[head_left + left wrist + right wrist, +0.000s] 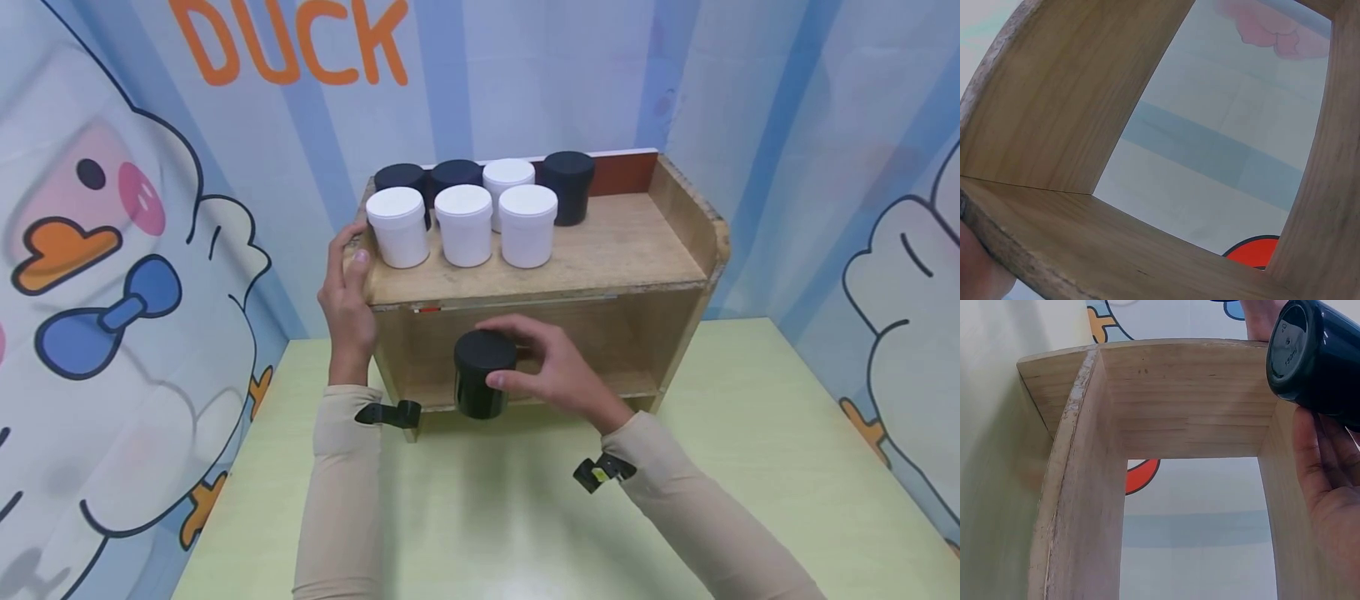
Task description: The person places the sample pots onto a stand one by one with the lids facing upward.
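Note:
My right hand (525,367) grips a black lidded jar (482,374) upright in front of the lower opening of a small wooden shelf unit (622,258). The right wrist view shows that jar's base (1310,350) against my palm (1329,481), with the open shelf frame (1166,400) beyond. My left hand (348,283) holds the shelf's left side wall, thumb on the top edge. On the top board stand three white jars (465,223) in front, with two black jars (427,177), a fourth white jar (508,177) and another black jar (568,185) behind. The left wrist view shows only bare shelf wood (1072,112).
The shelf unit stands on a pale green table (510,517), against a blue striped backdrop with cartoon ducks (112,250). The right half of the top board (637,242) is bare. The shelf has no back panel; the backdrop shows through it.

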Action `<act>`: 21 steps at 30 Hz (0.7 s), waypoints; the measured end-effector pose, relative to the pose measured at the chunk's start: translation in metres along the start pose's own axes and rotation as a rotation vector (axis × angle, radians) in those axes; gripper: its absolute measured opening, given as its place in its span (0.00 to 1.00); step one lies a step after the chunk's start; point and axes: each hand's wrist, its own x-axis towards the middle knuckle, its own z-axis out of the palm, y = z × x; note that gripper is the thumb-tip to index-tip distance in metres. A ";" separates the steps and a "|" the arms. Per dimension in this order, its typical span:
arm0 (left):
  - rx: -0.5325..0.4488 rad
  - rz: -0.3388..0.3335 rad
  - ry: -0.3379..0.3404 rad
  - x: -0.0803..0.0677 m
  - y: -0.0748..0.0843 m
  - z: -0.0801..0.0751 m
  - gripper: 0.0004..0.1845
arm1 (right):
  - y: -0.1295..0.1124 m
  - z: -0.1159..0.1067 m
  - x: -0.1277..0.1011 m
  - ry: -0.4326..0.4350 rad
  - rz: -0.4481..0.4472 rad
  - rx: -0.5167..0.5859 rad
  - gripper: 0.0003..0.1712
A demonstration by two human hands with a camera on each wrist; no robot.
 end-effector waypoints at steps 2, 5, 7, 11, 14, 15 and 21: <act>-0.004 0.005 0.004 0.000 0.000 0.000 0.25 | -0.001 0.000 0.001 -0.003 0.003 -0.009 0.33; 0.000 0.002 -0.001 0.000 0.001 -0.001 0.25 | -0.002 -0.001 0.003 -0.013 0.003 -0.014 0.33; 0.001 0.002 -0.001 0.000 0.001 -0.001 0.26 | -0.004 -0.002 0.004 -0.017 0.001 -0.015 0.33; 0.001 0.006 -0.001 0.000 0.001 -0.001 0.26 | -0.006 -0.004 0.006 -0.019 -0.011 -0.019 0.32; 0.004 0.005 0.000 0.000 0.001 -0.001 0.26 | -0.007 -0.006 0.007 -0.019 -0.014 -0.027 0.32; 0.005 0.005 -0.001 0.000 0.001 -0.001 0.26 | -0.008 -0.006 0.007 -0.018 -0.014 -0.031 0.32; 0.004 0.006 -0.003 0.000 0.001 0.000 0.26 | -0.009 -0.010 0.009 -0.015 -0.015 -0.044 0.32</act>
